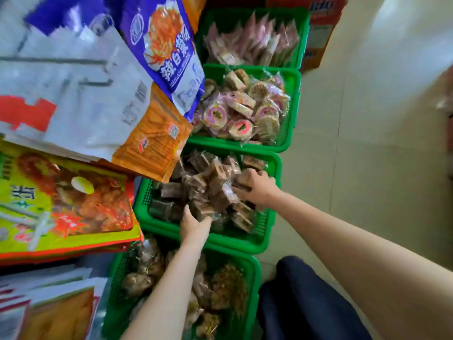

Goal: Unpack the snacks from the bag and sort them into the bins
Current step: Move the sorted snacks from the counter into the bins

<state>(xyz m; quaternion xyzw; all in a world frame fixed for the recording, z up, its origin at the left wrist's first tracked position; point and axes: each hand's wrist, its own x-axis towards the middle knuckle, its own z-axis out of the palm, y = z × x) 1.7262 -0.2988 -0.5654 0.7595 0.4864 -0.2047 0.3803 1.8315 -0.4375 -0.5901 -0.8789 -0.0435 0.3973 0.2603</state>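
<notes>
Filling four green bins (267, 239) — two hands

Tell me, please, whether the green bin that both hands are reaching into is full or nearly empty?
Full: the green bin is heaped with brown wrapped snacks up to its rim, and the left hand and right hand rest on the pile.

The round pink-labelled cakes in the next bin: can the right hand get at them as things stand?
Probably yes. The right hand rests on the brown snacks in the neighbouring bin. The round cakes lie uncovered in their open bin just beyond, with nothing above them.
</notes>
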